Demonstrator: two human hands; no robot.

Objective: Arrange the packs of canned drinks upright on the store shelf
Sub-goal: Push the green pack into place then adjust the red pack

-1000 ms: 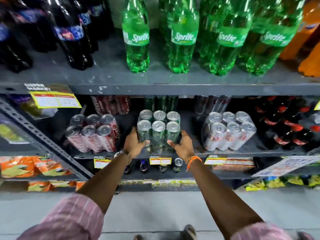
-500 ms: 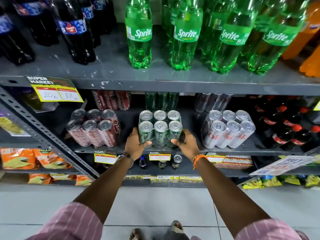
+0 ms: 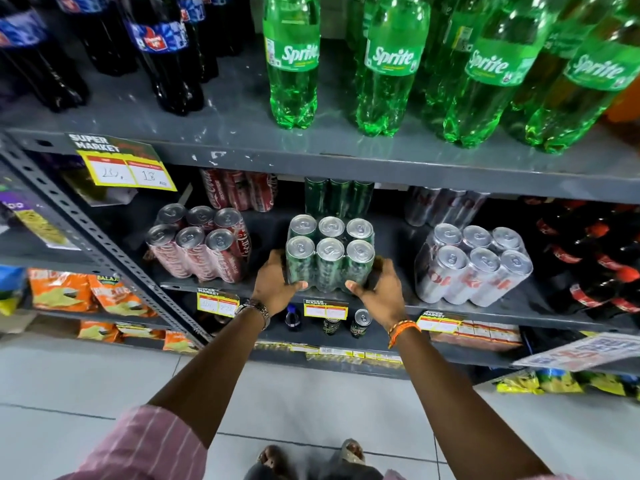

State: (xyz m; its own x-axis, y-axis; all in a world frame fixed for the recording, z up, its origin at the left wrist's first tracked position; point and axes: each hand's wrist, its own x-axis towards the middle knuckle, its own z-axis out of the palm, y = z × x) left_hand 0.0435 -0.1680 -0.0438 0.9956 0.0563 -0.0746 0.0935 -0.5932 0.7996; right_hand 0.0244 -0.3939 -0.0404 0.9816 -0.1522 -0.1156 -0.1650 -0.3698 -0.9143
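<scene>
A shrink-wrapped pack of green cans [image 3: 330, 254] stands upright at the front of the middle shelf [image 3: 391, 233], silver tops facing up. My left hand [image 3: 275, 284] grips its left lower side and my right hand [image 3: 379, 289] grips its right lower side, thumbs on the front. To its left a pack of red cola cans [image 3: 202, 245] stands upright. On the right a pack of silver cans [image 3: 474, 265] also stands upright. More red, green and silver cans stand behind them.
The shelf above holds green Sprite bottles [image 3: 391, 64] and dark cola bottles [image 3: 162, 50]. Small dark cola bottles [image 3: 595, 265] fill the right of the middle shelf. Price tags [image 3: 325, 309] hang on the shelf edge. Loose cans and snack packets [image 3: 83, 289] sit lower down.
Both hands have closed tighter around the green pack's sides, and the pack has been pushed a little deeper and squarer on the shelf. The view has moved closer.
</scene>
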